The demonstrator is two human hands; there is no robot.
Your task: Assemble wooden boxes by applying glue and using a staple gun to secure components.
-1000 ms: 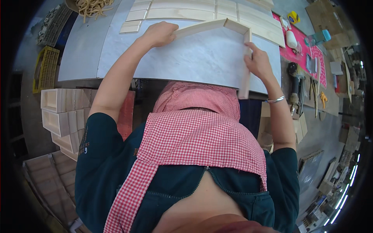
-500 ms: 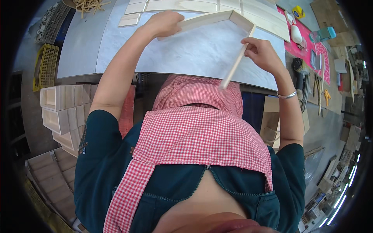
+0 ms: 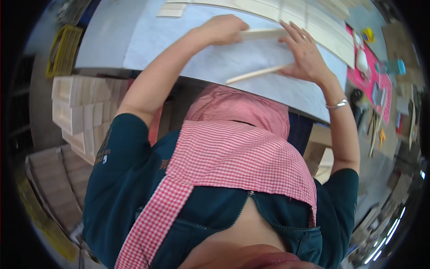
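Note:
My left hand (image 3: 223, 29) rests on the white tabletop (image 3: 197, 58) and grips one end of a pale wooden strip (image 3: 264, 34) that lies flat, pointing right. My right hand (image 3: 306, 54) is just to the right, its fingers spread over the other end of that strip. Its thumb and palm hold a second, thinner wooden strip (image 3: 253, 75), which slants down to the left over the table. A silver bracelet (image 3: 337, 105) sits on my right wrist. A red checked apron (image 3: 233, 148) over a dark teal shirt fills the lower middle of the view.
Pale wooden boards (image 3: 313, 20) lie along the far side of the table. A pink mat (image 3: 374, 83) with tools and a white bottle (image 3: 362, 59) is at the right. Stacked wooden boxes (image 3: 78, 107) and a yellow crate (image 3: 62, 49) stand at the left.
The strip in my right hand stood on edge at the right; it has swung up and left. My right hand has moved toward my left hand and onto the upper strip.

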